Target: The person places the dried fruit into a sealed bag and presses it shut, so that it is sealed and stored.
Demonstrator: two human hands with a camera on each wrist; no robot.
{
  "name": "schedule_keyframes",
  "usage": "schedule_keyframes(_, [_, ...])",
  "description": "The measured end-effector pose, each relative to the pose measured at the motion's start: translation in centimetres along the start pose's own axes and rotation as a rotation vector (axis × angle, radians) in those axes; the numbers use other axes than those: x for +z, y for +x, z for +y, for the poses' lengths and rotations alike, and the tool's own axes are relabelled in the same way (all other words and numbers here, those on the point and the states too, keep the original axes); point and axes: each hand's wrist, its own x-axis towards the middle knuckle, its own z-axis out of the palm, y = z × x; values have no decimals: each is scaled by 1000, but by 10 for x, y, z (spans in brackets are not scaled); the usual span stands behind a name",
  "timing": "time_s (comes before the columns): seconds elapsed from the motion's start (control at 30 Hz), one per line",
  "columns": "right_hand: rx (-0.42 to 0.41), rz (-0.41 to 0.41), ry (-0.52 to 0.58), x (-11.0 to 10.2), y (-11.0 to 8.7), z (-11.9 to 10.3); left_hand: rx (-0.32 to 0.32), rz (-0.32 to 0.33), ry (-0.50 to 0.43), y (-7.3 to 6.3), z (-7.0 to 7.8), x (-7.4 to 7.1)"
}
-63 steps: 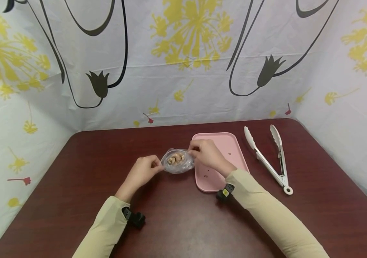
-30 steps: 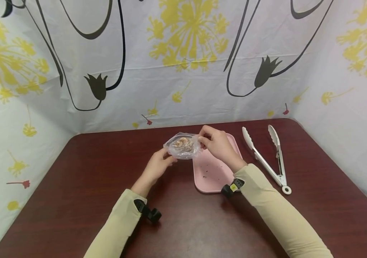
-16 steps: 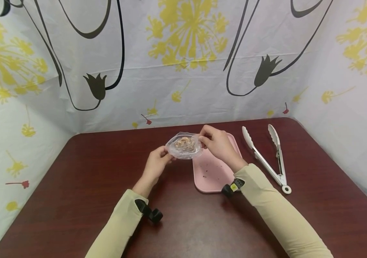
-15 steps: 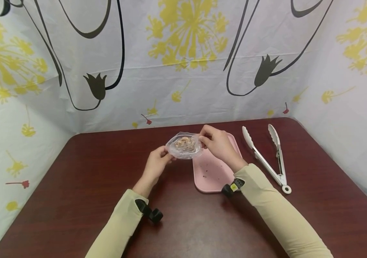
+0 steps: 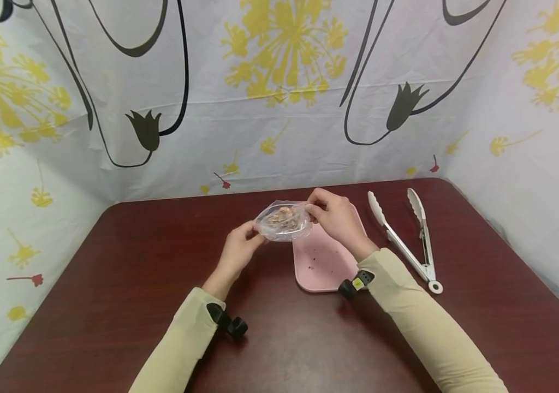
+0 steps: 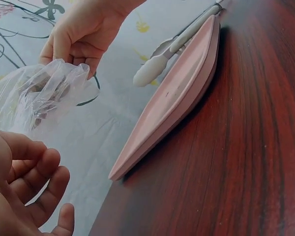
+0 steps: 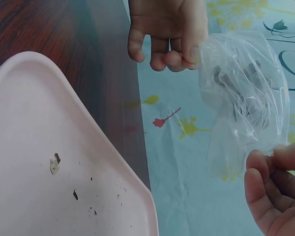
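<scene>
A clear plastic bag hangs between my two hands above the table. Inside it lie several brown, dried-looking pieces. My left hand pinches the bag's left edge between thumb and index finger; the other fingers show loosely curled in the left wrist view. With thumb and fingertips, my right hand holds the opposite edge. In the right wrist view the bag is stretched between both hands, its plastic creased over the pieces.
Under my right hand and forearm lies a pink tray with small dark crumbs on it. White-tipped tongs lie spread on the table at the right. A patterned cloth hangs behind the table's far edge.
Both hands have carried the bag away from me and a little to the right, raising it. Over the last half second hands and bag shift only slightly. Tray and tongs stay put.
</scene>
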Motion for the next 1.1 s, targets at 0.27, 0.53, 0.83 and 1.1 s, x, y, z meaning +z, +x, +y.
schedule_keyframes(0.27, [-21,77,10,1,-1,0,29,-3,89,1,-5,-4])
schedule_keyframes(0.53, [-86,161,82,-3,2,3,41,-28,139,-1,-8,-4])
schedule_keyframes(0.83, [-113,229,92,-6,5,3,55,-40,201,-2,-10,-7])
schedule_keyframes(1.1, [-111,267,115,-10,7,4,61,-61,250,-2,-13,-9])
